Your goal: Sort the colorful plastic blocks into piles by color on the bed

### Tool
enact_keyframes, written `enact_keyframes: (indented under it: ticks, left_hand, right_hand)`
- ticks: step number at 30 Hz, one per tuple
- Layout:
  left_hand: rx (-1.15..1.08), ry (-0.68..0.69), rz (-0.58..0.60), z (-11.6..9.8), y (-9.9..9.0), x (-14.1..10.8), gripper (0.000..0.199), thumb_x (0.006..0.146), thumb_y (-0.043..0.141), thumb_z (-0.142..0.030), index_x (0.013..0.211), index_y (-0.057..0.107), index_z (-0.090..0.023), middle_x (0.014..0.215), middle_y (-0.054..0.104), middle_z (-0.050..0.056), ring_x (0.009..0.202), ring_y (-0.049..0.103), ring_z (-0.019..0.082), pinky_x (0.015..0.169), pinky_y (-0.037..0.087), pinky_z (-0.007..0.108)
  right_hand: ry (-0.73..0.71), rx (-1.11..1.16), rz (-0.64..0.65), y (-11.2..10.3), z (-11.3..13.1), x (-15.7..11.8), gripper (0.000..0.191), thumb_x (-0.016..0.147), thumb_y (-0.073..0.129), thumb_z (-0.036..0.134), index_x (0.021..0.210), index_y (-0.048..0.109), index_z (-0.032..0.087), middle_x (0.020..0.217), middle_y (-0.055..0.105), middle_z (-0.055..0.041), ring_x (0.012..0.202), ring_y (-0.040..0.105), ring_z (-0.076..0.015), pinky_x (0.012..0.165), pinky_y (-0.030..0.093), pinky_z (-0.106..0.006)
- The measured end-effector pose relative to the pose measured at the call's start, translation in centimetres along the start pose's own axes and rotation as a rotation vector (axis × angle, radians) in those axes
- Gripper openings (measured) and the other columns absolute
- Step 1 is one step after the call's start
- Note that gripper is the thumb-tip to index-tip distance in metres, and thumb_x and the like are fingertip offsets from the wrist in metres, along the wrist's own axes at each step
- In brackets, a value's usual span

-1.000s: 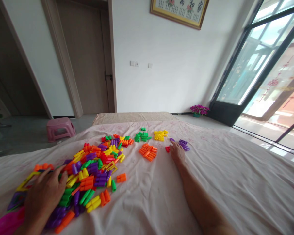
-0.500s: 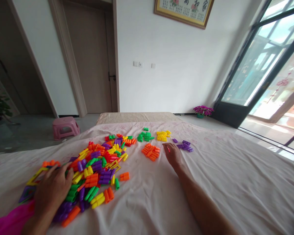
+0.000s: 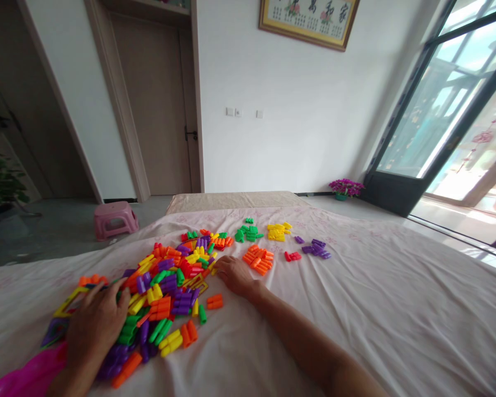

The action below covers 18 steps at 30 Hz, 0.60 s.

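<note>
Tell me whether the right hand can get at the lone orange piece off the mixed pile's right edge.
Likely yes: the right hand is close by, and only bare cloth seems to lie between it and the orange piece.

Plastic building pieces, glossy, of short joined tubes, in orange, yellow, green, purple and red. Item: one mixed heap (image 3: pixel 169 284), the largest lot, at left, all five colours jumbled, pieces overlapping at many angles; a yellow open frame (image 3: pixel 197 284) lies flat at its right side. Item: one orange piece (image 3: pixel 215 301), loose, lying flat just right of the heap. Item: orange group (image 3: pixel 258 259), closely packed, right of the heap. Item: green group (image 3: pixel 249 234), behind the orange, with a small green piece (image 3: pixel 249 220) just beyond. Item: yellow group (image 3: pixel 278 231), right of the green. Item: red group (image 3: pixel 292 256), small, between orange and purple. Item: purple group (image 3: pixel 317 249), farthest right, with a single purple piece (image 3: pixel 299 240) apart at its left.
</note>
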State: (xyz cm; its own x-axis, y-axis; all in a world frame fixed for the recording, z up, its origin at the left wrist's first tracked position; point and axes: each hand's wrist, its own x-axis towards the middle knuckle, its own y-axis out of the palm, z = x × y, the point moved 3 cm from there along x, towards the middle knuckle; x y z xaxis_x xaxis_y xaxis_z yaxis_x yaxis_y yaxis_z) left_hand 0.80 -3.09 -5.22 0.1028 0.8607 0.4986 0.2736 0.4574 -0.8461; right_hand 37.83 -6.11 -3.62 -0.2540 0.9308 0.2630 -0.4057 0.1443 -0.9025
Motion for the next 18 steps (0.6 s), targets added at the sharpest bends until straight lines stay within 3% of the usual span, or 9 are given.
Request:
enact_keyframes:
  ticks: [7, 11, 14, 18]
  left_hand:
    - [0.168, 0.038, -0.026, -0.7, -0.6, 0.0, 0.058, 0.102, 0.032, -0.042, 0.128, 0.073, -0.01, 0.117, 0.079, 0.018, 0.127, 0.061, 0.035, 0.109, 0.046, 0.047]
    - [0.175, 0.032, -0.03, -1.1, -1.0, -0.1, 0.059, 0.102, 0.032, -0.042, 0.128, 0.074, -0.009, 0.116, 0.079, 0.018, 0.129, 0.06, 0.036, 0.109, 0.046, 0.046]
    - [0.155, 0.02, -0.021, -1.2, -0.9, -0.2, 0.06, 0.102, 0.031, -0.042, 0.128, 0.074, -0.009, 0.116, 0.078, 0.02, 0.13, 0.06, 0.038, 0.107, 0.047, 0.047]
    - [0.138, -0.003, -0.027, -0.9, -0.6, -0.1, 0.06, 0.101, 0.031, -0.042, 0.127, 0.074, -0.009, 0.121, 0.077, 0.021, 0.129, 0.06, 0.037, 0.106, 0.048, 0.047]
  right_hand:
    - [0.022, -0.109, 0.059, 0.3, -0.7, 0.7, 0.019, 0.102, 0.067, 0.035, 0.112, 0.077, 0.022, 0.112, 0.074, -0.0083, 0.109, 0.067, -0.0233, 0.091, 0.051, -0.031]
    - [0.106, -0.039, -0.06, -1.7, -2.2, -0.1, 0.016, 0.102, 0.068, 0.032, 0.112, 0.076, 0.022, 0.111, 0.076, -0.0076, 0.105, 0.069, -0.0218, 0.089, 0.049, -0.029]
    - [0.288, -0.006, -0.225, -4.3, -5.6, -0.9, 0.018, 0.103, 0.064, 0.031, 0.113, 0.076, 0.022, 0.107, 0.078, -0.0067, 0.099, 0.07, -0.0218, 0.082, 0.048, -0.028]
    - [0.551, -0.021, -0.336, -7.9, -12.0, -1.8, 0.025, 0.102, 0.06, 0.036, 0.114, 0.077, 0.022, 0.099, 0.079, -0.0057, 0.089, 0.072, -0.0214, 0.075, 0.047, -0.027]
